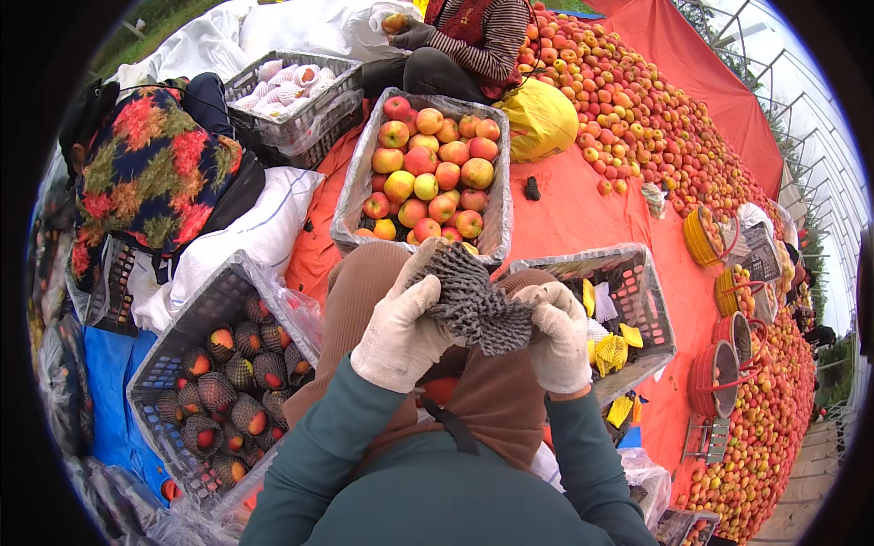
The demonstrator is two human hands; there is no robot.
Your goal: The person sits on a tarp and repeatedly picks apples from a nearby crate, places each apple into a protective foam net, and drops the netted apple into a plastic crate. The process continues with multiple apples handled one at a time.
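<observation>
Both my hands wear white knit gloves and hold a black foam fruit net (478, 300) above my lap. My left hand (403, 331) grips its wider, bulging part, while the fingers of my right hand (556, 334) pinch the narrower right end. Whether an apple sits inside the net cannot be seen. Beyond my knees stands a plastic-lined crate (506, 198) of loose red and yellow apples (420, 160). A crate (157, 389) at my left contains apples in black nets (239, 375). To the right, another lined crate (659, 300) holds black, white and yellow foam nets (610, 353).
One person (153, 177) bends over at the left; another (471, 48) sits ahead, holding an apple (394, 24). White-netted apples (287, 85) fill a crate. A large apple heap (635, 116) and several baskets (713, 379) lie right, on red sheeting (567, 211).
</observation>
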